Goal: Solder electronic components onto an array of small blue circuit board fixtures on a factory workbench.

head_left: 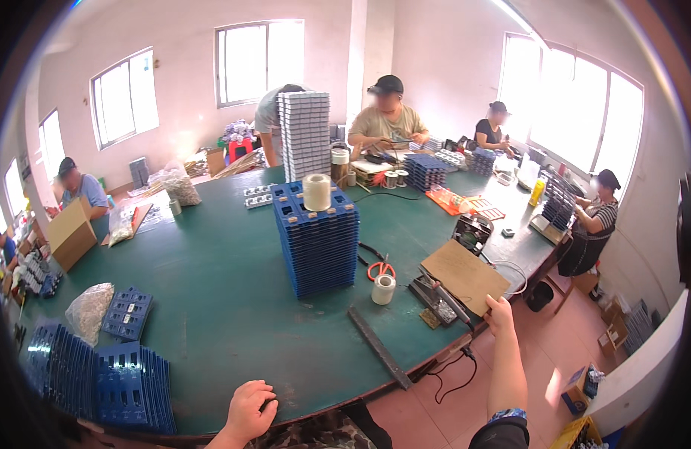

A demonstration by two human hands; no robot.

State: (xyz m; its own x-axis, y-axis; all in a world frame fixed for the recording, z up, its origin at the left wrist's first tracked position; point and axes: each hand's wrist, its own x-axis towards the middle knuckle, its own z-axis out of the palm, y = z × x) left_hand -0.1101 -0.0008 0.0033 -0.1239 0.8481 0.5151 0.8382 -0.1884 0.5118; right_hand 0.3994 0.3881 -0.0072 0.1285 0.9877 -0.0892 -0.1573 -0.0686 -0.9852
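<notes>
My right hand [499, 314] pinches the near right corner of a flat brown cardboard sheet [465, 275], which lies tilted over a soldering iron stand [438, 301]. Loosely curled, my left hand [252, 408] rests at the table's front edge, with nothing visible in it. Ahead of it rises a tall stack of blue plastic trays [319, 254], topped by a roll of clear tape [316, 192]. Another tape roll [383, 289] stands beside orange-handled scissors [380, 269]. A dark metal bar [378, 347] lies obliquely near the front edge.
More blue trays [132, 382] lean in rows at the near left, by a plastic bag [91, 310]. A tall grey stack [304, 135] stands behind the blue one. Several people work around the green table [211, 262]. A black cable [457, 374] hangs off the right edge.
</notes>
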